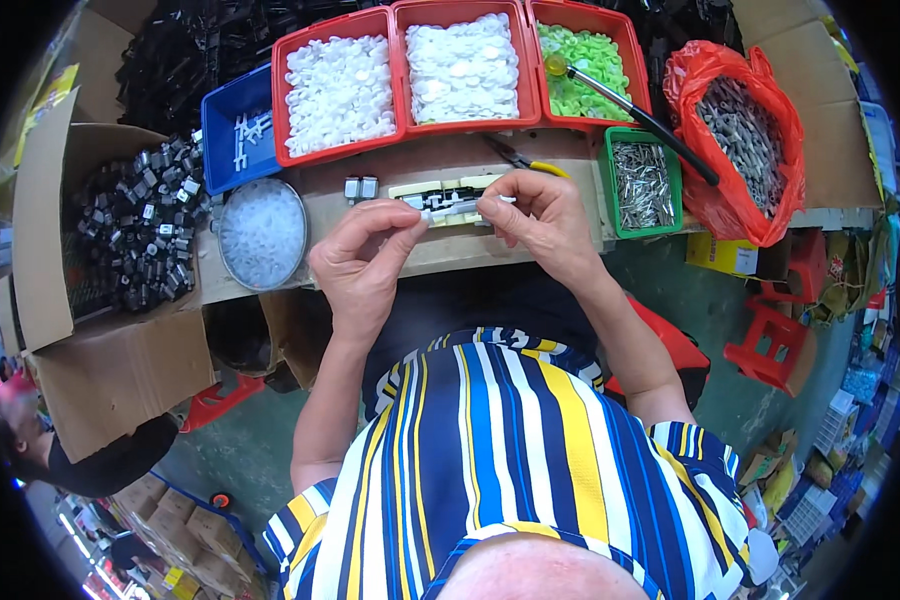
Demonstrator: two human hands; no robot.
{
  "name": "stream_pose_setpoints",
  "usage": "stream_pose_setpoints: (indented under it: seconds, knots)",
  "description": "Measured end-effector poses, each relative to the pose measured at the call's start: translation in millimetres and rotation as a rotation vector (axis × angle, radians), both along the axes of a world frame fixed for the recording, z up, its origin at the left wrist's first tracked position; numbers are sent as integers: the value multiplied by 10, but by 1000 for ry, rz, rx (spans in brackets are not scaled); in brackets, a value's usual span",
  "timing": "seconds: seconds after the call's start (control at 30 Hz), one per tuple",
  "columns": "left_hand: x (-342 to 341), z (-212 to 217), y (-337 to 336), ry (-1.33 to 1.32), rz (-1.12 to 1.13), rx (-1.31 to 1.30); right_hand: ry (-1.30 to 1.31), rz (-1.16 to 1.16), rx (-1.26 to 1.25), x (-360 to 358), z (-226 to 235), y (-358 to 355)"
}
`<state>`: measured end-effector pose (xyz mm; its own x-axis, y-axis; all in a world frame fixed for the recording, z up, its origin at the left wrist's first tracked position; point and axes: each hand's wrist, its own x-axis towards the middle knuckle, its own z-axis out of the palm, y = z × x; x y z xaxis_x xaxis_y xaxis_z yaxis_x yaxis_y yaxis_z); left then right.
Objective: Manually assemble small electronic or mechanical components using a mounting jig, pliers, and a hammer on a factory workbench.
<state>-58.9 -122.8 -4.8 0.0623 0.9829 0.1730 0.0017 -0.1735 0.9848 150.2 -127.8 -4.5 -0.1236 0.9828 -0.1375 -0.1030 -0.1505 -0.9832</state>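
Over the near edge of the work table, my left hand (362,262) is closed in a pinch, thumb and forefinger at a small white plastic part (426,216). My right hand (542,222) also pinches, with a small white piece (506,199) showing at its fingertips. Between and just beyond the fingers lies a cream-coloured holder (415,188) with black and white parts in it. The fingers cover part of it. Left of the holder, two small metal-and-black blocks (361,187) stand side by side on the table. Yellow-handled pliers (526,162) lie behind my right hand.
Red bins (401,75) of white and green plastic pieces line the back. A blue tray (210,130), round tub (300,262) and carton (45,250) of black parts stand left. At right are a green tray (615,225) of metal pins, a black-handled tool (660,130) and red bag (785,165).
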Motion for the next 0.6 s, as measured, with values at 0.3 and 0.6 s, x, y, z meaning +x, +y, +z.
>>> stream_pose_setpoints:
  seconds: [0.3, 0.6]
  knots:
    - [18, -17, 58, -196, -104, -306, -119, 52, 18, 8, 76, 85]
    - [73, 0, 158, 605, -100, 476, -100, 84, -37, 126, 12, 145]
